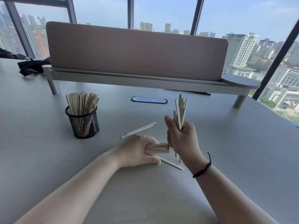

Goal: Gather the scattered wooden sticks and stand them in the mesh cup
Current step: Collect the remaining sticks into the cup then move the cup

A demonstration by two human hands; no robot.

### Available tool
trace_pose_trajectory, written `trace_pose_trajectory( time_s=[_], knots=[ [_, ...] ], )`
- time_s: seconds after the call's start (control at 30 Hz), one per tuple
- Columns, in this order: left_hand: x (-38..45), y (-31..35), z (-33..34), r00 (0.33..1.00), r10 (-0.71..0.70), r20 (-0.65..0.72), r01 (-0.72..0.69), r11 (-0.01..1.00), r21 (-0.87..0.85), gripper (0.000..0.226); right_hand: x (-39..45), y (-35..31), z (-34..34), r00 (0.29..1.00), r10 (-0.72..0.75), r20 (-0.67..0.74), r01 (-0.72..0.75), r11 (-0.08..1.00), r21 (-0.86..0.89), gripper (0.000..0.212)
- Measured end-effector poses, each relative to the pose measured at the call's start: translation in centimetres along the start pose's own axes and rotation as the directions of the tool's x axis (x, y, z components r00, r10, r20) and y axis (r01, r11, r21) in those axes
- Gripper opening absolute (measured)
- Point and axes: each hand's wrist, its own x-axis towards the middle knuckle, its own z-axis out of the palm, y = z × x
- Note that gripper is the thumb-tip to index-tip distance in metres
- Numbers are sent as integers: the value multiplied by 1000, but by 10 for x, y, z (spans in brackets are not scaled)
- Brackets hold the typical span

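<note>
Right of the mesh cup (82,122), already packed with upright sticks, the right hand (182,138) grips an upright bundle (180,113); the left hand (137,150) clasps a flat bundle (157,148) on the table (48,159). 2 loose sticks (139,129) lie between cup and hands; another stick (171,164) lies under the left hand

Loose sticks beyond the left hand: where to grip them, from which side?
The loose sticks lie flat on the table, side by side, slanting up to the right. Probably best to come from above and pinch across the middle, thumb and finger on the long edges. The left hand is nearest, but it already holds a bundle.
</note>
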Motion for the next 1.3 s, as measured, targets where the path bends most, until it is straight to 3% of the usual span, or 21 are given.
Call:
trace_pose_trajectory(
  time_s=[0.07, 0.13, 0.23, 0.37, 0.53, 0.73, 0.9, 1.03, 1.3],
  knots=[
    [0, 9, -2, 1000, -3, 10, 3, 999, 46, 41, -1, 1, 1, 999, 44, 8, -44, 995, 84, 59],
    [0, 12, -3, 1000, -29, -6, 29, 998, 47, 16, -1, 1, 1, 998, 65, 8, -66, 990, 121, 56],
    [-1, 17, -6, 998, -56, -30, 57, 998, 32, 8, 0, 1, 1, 997, 76, -30, -72, 991, 110, 56],
    [-1, 24, -5, 1000, 21, -1, -20, 995, 100, 6, 1, 2, -1, 991, 125, -55, -115, 981, 153, 56],
    [-5, 26, -3, 998, 12, 65, -28, 967, 254, 38, 2, -1, -5, 978, 184, -93, -162, 964, 211, 60],
    [-3, 17, -4, 997, -36, -72, 59, 933, 355, 32, 3, -9, -12, 977, 100, -188, -54, 970, 236, 63],
    [1, -3, -1, 942, -116, -314, 158, 981, 111, 11, -1, 1, -7, 978, 164, -130, -124, 954, 274, 54],
    [2, 0, -6, 881, -232, -412, 141, 961, -239, 45, -5, 6, -1, 986, 144, -90, -120, 966, 229, 58],
    [4, 8, -6, 793, -457, -403, 95, 746, -659, 62, -6, 3, 0, 994, 74, -79, -54, 972, 230, 61]
  ],
)
